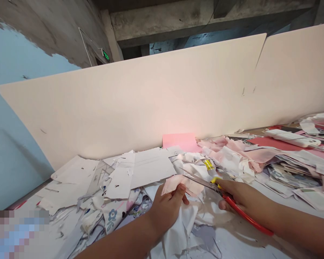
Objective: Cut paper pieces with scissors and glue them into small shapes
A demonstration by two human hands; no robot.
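Just left of the right hand [244, 198] clenching red-handled steel scissors [245, 212], the left hand [166, 208] pinches a pale pink fabric scrap [178, 185], and the long steel blades [199, 181] slipping on it could nick that hand.

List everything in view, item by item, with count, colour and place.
scissors: one pair, red handles, lower right
fabric piece: one, pale pink, lower centre
fabric scraps: many, white, some floral, lower centre
paper sheets: several, white, centre
pink sheet: one, pink, against the board
red sheet: one, red, right
swatch stack: one, mixed colours, right
board: one, cream, behind everything
exit sign: one, green, upper left
left hand: one, gripping the fabric piece
right hand: one, gripping the scissors
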